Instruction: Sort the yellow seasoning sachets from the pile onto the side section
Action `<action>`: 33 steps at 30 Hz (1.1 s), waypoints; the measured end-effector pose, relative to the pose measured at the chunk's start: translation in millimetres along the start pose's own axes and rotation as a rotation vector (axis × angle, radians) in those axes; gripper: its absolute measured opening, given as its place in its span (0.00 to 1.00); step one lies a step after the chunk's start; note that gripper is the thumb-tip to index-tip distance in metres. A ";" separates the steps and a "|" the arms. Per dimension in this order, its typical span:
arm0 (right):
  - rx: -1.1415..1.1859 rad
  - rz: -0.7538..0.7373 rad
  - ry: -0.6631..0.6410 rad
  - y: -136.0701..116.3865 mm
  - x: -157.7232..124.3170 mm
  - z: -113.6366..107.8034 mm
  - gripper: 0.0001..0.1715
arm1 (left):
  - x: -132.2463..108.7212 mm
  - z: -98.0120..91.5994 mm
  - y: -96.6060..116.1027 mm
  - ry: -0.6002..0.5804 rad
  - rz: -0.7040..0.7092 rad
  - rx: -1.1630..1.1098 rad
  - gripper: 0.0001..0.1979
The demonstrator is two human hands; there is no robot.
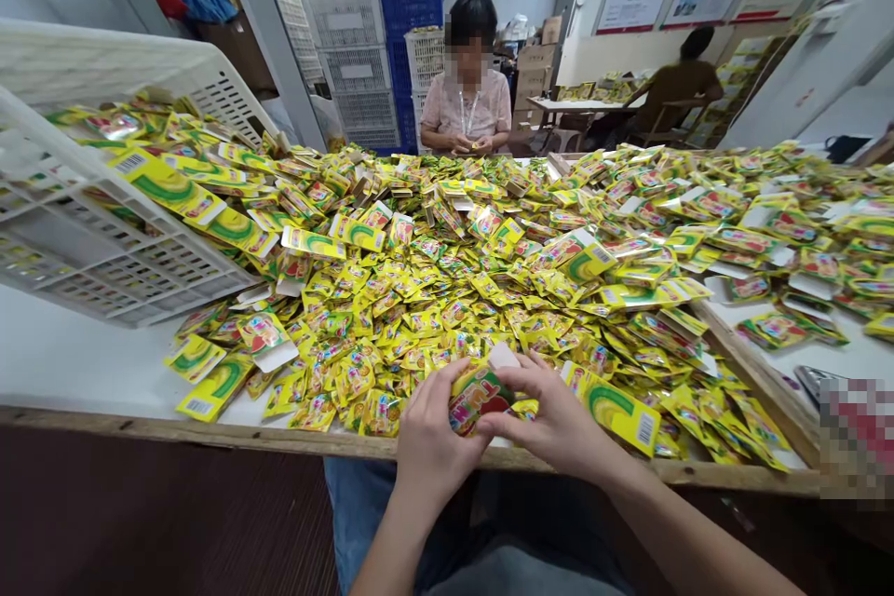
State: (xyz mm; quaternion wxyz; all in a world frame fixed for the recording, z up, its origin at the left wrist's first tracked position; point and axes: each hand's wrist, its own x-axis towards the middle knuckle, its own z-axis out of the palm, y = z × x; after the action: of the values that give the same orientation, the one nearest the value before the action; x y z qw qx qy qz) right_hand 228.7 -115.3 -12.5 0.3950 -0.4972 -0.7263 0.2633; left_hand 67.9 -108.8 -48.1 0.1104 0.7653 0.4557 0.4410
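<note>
Between both hands, close to the table's front edge, is a small printed carton [480,399], yellow and green with a red fruit picture. A white flap stands up at its top end. My left hand [434,424] is wrapped round the carton's left side. From the right, my right hand [548,410] grips it, thumb on the front and fingers at the flap. Just beyond lies a heap of small yellow sachets [391,326]. Another yellow carton [618,405] lies beside my right wrist, its barcode end toward me.
A tipped white plastic crate [132,275] on the left spills cartons onto the white table [90,358]. A wooden divider [758,377] separates more cartons on the right. Across the heap sits a person [467,107]; another person [674,88] sits farther back. Stacked crates [353,47] stand behind.
</note>
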 end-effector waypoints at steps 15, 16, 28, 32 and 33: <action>0.539 0.263 -0.141 6.1 0.5 -5.7 0.16 | 8.6 5.3 13.1 0.112 -0.275 -0.292 0.20; 0.498 0.237 -0.013 9.1 -1.2 -3.7 0.14 | 7.5 6.9 15.3 0.156 -0.284 -0.313 0.18; 0.334 0.522 0.206 63.0 -6.2 -85.6 0.27 | -33.4 14.9 -0.7 -0.020 -0.482 -0.459 0.21; -0.103 0.419 0.988 72.7 37.9 -174.1 0.36 | -38.3 7.3 -14.7 0.061 -0.529 -0.431 0.20; -0.194 0.388 1.046 72.0 49.3 -183.5 0.40 | -38.7 6.8 -16.4 0.065 -0.534 -0.430 0.20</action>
State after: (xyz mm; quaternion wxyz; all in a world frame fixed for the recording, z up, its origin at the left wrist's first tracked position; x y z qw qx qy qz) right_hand 409.5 -45.0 47.8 0.5991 -0.7198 -0.3501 -0.0180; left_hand 55.7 -128.9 -83.7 0.3662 0.5637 0.5399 0.5066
